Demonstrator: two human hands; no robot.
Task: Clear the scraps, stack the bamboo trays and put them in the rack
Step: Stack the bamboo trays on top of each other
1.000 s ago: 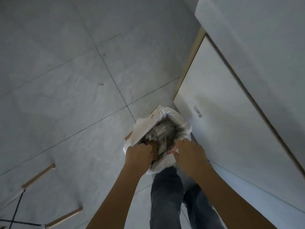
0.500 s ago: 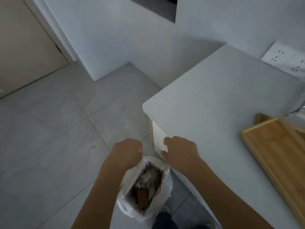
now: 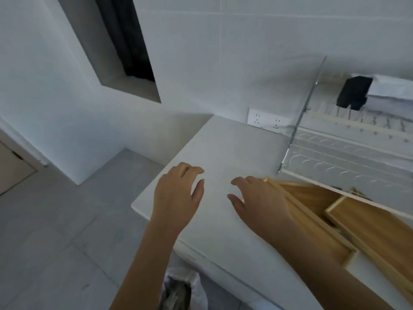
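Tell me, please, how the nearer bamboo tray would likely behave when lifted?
The nearer bamboo tray looks rigid, so probably won't flex. Its thin walls suggest lightness. Another bamboo tray overlaps it, so that might slide when it's raised.

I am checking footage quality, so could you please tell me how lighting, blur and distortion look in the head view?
Head view: dim, bluish light; wide-angle lens bends the white countertop edges and walls. Motion blur softens the light bamboo trays, the clear plastic rack and the white-lined waste bin; the open left hand and right hand are only slightly soft.
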